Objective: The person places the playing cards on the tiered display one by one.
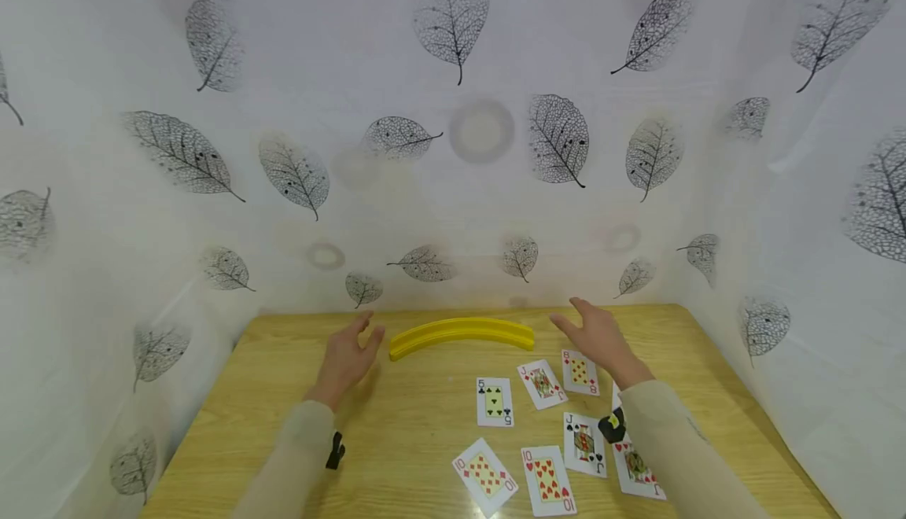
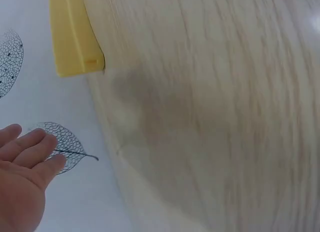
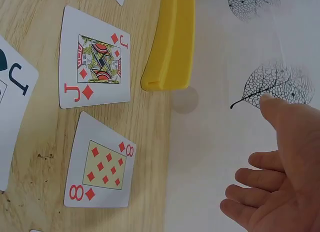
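Note:
A curved yellow card holder (image 1: pixel 462 330) lies near the back edge of the table, between my two hands. My left hand (image 1: pixel 347 358) is held off its left end with fingers relaxed and nothing in them. Beyond its right end, my right hand (image 1: pixel 600 336) hovers with thumb and fingers spread, also holding nothing. Just below the right hand lies the eight of diamonds (image 3: pixel 103 164), face up. The jack of diamonds (image 3: pixel 95 60) sits beside it, closer to the holder. In the left wrist view, the holder's end (image 2: pixel 77 42) shows above the loosely bent fingers (image 2: pixel 32 149).
Other face-up cards lie on the wooden table (image 1: pixel 283 346): the five of clubs (image 1: pixel 494 402), ten of diamonds (image 1: pixel 485 477), ten of hearts (image 1: pixel 548 481) and jack of spades (image 1: pixel 584 443). My right sleeve partly covers a red jack (image 1: pixel 635 468). A leaf-patterned white curtain (image 1: pixel 467 212) surrounds the table.

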A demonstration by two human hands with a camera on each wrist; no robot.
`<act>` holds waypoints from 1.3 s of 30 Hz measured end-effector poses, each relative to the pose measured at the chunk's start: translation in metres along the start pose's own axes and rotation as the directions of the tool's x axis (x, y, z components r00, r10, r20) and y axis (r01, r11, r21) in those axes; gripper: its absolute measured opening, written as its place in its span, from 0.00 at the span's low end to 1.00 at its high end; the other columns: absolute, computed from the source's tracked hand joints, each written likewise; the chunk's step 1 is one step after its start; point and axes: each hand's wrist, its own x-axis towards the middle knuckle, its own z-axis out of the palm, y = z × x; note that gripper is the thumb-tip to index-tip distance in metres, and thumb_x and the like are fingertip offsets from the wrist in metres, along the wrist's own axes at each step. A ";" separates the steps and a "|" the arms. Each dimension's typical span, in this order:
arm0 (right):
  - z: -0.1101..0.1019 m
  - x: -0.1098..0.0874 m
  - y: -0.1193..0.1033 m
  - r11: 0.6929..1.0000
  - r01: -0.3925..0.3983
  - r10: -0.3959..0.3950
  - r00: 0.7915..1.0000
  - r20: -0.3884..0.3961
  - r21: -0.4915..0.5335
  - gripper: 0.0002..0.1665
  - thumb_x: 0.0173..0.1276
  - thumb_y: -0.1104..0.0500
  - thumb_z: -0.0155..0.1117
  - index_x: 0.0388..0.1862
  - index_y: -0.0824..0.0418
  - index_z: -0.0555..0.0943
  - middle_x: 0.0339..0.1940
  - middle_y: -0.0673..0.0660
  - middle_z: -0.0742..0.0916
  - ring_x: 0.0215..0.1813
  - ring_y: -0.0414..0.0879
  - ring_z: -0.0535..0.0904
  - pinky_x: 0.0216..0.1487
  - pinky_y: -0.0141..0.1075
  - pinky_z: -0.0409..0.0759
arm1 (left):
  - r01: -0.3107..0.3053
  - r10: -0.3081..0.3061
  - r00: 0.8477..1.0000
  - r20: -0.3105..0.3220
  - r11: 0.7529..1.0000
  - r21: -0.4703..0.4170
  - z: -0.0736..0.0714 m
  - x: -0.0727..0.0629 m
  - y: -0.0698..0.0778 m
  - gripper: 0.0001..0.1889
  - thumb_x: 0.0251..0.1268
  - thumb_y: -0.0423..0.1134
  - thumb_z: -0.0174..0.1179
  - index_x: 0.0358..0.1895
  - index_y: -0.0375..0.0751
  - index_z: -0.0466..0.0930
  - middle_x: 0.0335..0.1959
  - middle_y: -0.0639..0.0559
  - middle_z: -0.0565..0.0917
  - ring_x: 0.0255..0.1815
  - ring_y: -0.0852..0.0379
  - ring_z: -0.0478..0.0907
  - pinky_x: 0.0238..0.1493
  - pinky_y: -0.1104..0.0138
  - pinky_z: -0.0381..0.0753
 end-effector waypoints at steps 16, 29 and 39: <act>0.006 -0.017 0.052 0.956 -0.190 0.197 0.980 -0.012 0.225 0.31 0.83 0.50 0.58 0.67 0.76 0.77 0.61 0.75 0.85 0.61 0.69 0.84 0.61 0.58 0.85 | 0.207 -0.225 0.974 -0.004 0.901 -0.381 0.030 -0.006 -0.011 0.25 0.80 0.44 0.60 0.71 0.31 0.76 0.69 0.32 0.80 0.68 0.35 0.81 0.69 0.48 0.82; 0.016 -0.025 0.067 0.964 -0.227 0.229 0.973 -0.002 0.140 0.25 0.79 0.55 0.63 0.61 0.75 0.81 0.56 0.75 0.87 0.56 0.67 0.84 0.55 0.56 0.86 | 0.249 -0.275 0.961 0.015 0.842 -0.479 0.047 -0.013 -0.012 0.26 0.76 0.44 0.64 0.70 0.32 0.77 0.66 0.34 0.83 0.64 0.40 0.84 0.58 0.60 0.89; 0.025 -0.029 0.078 0.970 -0.222 0.219 0.975 0.050 0.094 0.34 0.72 0.51 0.71 0.64 0.77 0.79 0.57 0.73 0.86 0.52 0.59 0.83 0.58 0.57 0.83 | 0.210 -0.241 0.970 -0.019 0.877 -0.432 0.055 -0.008 -0.013 0.24 0.74 0.38 0.67 0.66 0.29 0.80 0.63 0.31 0.84 0.62 0.37 0.84 0.60 0.57 0.88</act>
